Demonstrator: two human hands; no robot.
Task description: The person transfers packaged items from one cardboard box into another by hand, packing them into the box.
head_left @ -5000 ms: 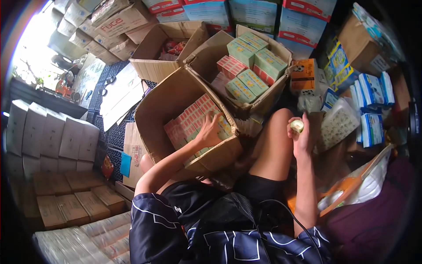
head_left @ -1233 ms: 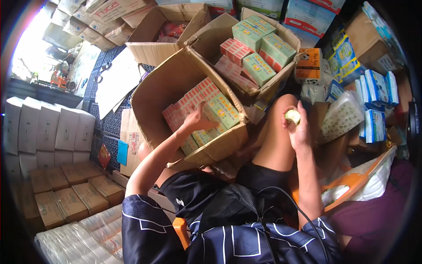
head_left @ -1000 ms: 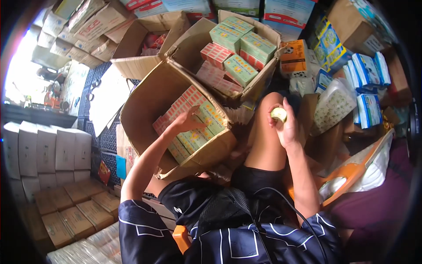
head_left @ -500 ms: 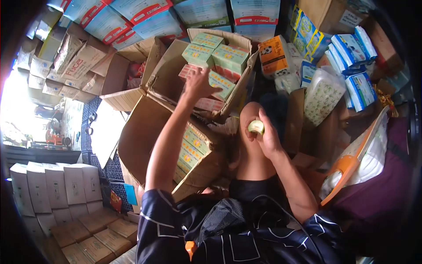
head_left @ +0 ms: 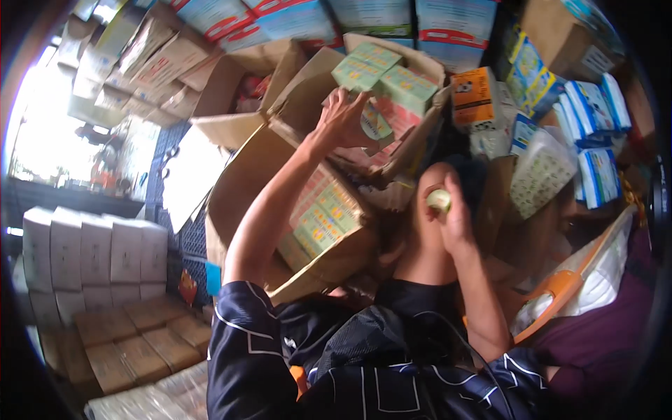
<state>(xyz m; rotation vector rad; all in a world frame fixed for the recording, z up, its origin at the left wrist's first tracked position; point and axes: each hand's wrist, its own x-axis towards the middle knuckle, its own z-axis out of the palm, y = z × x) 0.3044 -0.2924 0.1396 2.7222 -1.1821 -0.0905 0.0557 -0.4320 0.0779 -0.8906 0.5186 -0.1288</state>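
Observation:
My left hand [head_left: 337, 120] is closed around a small green carton [head_left: 376, 127] and holds it tilted over an open cardboard box [head_left: 297, 89]. Inside that box lie more green cartons [head_left: 409, 89], with pink-red sides showing. Near my raised knee, my right hand [head_left: 456, 220] grips a small round piece [head_left: 439, 201], pale green at the rim and whitish on its face; its kind is unclear. Below my left forearm, a second open cardboard box [head_left: 241, 171] contains several similar yellow-green cartons [head_left: 325, 220].
Blue-and-white packs [head_left: 595, 108] and an orange panda-print pack [head_left: 474, 98] are at right. An orange-edged chair [head_left: 560, 294] stands beside me. White boxes [head_left: 98, 245] and brown cartons [head_left: 140, 343] are stacked at left; more cartons [head_left: 371, 14] line the back.
My left hand has taken hold of a green carton and tipped it up from the others. My right hand keeps the round piece. The whole view has shifted, moving most things rightward.

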